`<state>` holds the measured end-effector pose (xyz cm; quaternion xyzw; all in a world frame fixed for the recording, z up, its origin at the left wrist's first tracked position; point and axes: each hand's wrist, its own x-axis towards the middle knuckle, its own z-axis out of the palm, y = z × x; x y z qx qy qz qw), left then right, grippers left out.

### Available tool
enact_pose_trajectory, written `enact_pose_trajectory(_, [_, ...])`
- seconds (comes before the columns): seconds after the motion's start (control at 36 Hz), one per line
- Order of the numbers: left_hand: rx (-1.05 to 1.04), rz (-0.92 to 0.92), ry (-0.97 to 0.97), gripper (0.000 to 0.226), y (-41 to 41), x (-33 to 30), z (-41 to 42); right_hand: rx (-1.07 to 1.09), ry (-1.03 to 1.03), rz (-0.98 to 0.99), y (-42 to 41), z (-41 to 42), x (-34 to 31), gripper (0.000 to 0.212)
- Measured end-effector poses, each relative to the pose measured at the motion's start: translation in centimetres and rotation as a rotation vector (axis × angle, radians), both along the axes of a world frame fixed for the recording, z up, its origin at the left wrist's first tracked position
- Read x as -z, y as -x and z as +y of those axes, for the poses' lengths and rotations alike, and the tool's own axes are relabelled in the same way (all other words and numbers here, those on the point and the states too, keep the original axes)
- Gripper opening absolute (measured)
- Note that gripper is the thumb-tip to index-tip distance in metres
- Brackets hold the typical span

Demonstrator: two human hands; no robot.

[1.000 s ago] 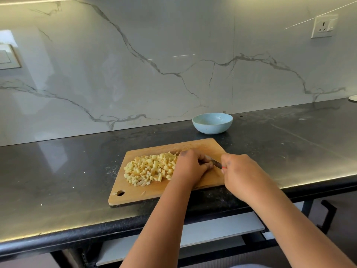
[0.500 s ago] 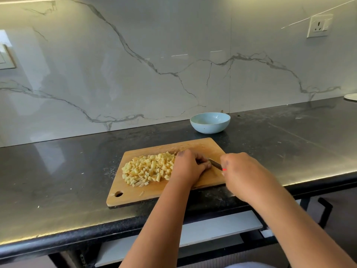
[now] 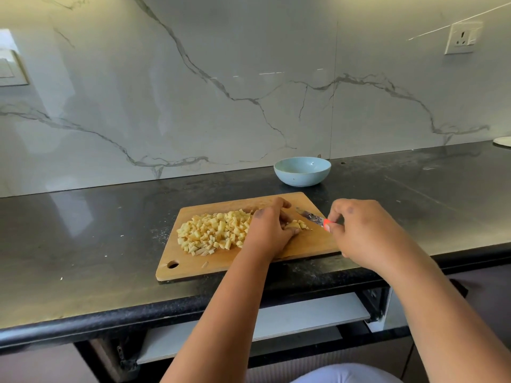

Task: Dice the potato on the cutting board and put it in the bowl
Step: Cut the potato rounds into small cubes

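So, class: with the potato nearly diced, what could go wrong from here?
1. The left hand grips the last potato piece right beside the knife; fingertips could be nicked.
2. The bowl sits off the cutting board, so potato cubes may spill in transfer.

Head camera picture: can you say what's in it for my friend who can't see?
A person's left hand holds the last bit of potato on a wooden cutting board, while the right hand grips a knife beside it. A pile of diced potato covers the board's left part. An empty blue bowl waits behind on the black counter.
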<state>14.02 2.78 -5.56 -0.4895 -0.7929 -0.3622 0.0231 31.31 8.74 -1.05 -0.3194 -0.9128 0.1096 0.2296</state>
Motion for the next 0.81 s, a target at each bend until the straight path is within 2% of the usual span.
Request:
enact_pose_trajectory(0.31, [-0.003,0.017,-0.043,0.027,0.2,0.1,0.0,-0.021,0.0,-0.092,0.9,-0.9,0.6,0.004])
enact_pose_trajectory(0.44, [-0.01,0.017,-0.034,0.024,0.2,0.2,0.2,-0.01,0.011,-0.153,2.1,-1.9,1.2,0.019])
enact_pose_trajectory(0.58, [-0.016,0.025,-0.029,0.018,0.3,0.2,0.2,-0.017,0.009,-0.318,3.6,-2.7,1.0,0.021])
enact_pose_trajectory(0.81, [-0.005,-0.038,0.005,0.022,0.3,-0.1,0.0,-0.048,0.01,-0.2,0.5,-1.0,0.9,0.022])
